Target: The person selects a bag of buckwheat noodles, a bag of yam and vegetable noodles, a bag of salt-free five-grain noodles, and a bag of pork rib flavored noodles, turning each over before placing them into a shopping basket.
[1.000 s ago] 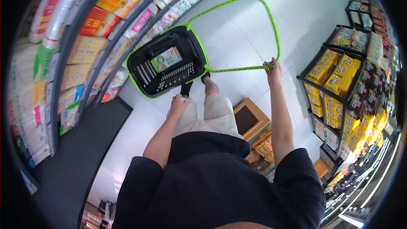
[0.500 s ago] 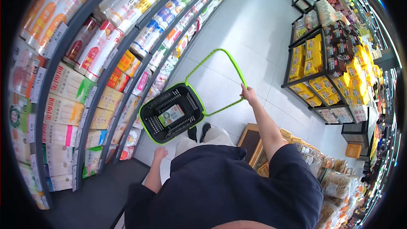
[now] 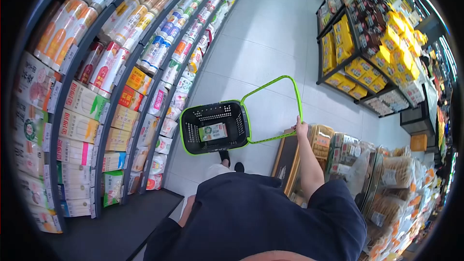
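My right hand (image 3: 300,128) is closed around the lower right part of the long green handle (image 3: 282,78) of a shopping basket. The black basket (image 3: 238,124) with a green rim hangs out to the left, tipped so that its inside faces me. A white and green package with a round emblem (image 3: 212,132) lies in it. Only a bit of my left forearm (image 3: 187,209) shows beside the dark shirt; the hand itself is hidden behind my body.
Shelves with packaged noodles (image 3: 79,125) run along the left. A rack of yellow packs (image 3: 343,38) stands at the upper right. Bagged goods (image 3: 396,171) fill a display close by on the right, with a wood-edged dark board (image 3: 284,157) beside it. Grey floor tiles (image 3: 261,34) stretch ahead.
The basket has swung right and turned more level, and its handle has moved right and down with my right hand. My left hand has dropped out of sight. The shelves have shifted in view.
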A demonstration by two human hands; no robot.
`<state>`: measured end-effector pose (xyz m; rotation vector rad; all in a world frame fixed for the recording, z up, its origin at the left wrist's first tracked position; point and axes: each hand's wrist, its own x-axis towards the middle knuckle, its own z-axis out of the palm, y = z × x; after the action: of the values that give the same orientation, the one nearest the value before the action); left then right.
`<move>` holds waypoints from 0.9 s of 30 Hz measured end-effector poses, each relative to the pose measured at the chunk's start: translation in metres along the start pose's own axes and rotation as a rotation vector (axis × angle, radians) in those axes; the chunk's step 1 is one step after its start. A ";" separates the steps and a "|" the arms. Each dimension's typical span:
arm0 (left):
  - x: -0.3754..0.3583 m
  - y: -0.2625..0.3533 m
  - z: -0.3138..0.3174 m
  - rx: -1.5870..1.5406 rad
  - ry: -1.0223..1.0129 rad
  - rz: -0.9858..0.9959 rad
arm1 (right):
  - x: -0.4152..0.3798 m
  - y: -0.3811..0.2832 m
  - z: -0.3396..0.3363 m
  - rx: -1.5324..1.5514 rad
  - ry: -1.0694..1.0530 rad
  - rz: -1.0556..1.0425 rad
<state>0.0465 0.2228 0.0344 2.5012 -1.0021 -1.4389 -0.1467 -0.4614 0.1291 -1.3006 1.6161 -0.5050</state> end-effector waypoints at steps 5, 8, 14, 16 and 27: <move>-0.003 0.025 -0.033 -1.097 0.165 -0.493 | -0.071 0.026 0.002 -0.248 0.089 -0.086; -0.019 0.037 -0.069 -1.201 0.221 -0.321 | -0.142 0.010 -0.006 -0.287 0.052 -0.021; -0.037 0.039 -0.083 -1.148 0.226 -0.257 | -0.240 0.055 -0.012 -0.188 0.053 -0.030; -0.040 0.030 -0.080 -1.159 0.185 -0.273 | -0.285 0.066 -0.004 -0.165 0.059 -0.048; -0.060 -0.014 -0.087 -0.920 0.004 0.081 | -0.497 0.155 0.092 0.069 -0.132 -0.063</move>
<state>0.1023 0.2478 0.1221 1.7566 -0.2920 -1.4116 -0.1635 0.0653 0.1737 -1.3089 1.4409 -0.4983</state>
